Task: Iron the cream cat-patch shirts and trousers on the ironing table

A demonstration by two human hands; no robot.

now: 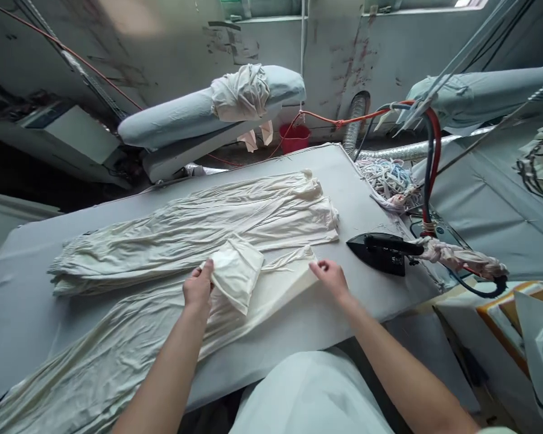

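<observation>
A long, creased cream garment (131, 337) lies across the near side of the padded table. My left hand (198, 284) is closed on the left edge of a squarish flap of cream cloth (238, 271), lifted over the garment; whether the flap is sewn to it I cannot tell. My right hand (330, 277) pinches the garment's right end at a corner, drawing the edge up off the table. Beyond my hands lies a stack of similar wrinkled cream garments (199, 226). A black iron (380, 252) rests on the table right of my right hand.
The grey-covered table (344, 181) fills the middle. Red and dark hoses (431, 157) rise from beside the iron. A heap of fabric strips (387, 175) sits at the right edge. Padded pressing arms (172, 117) and a red bucket (295, 138) stand behind; boxes (493, 337) are at right.
</observation>
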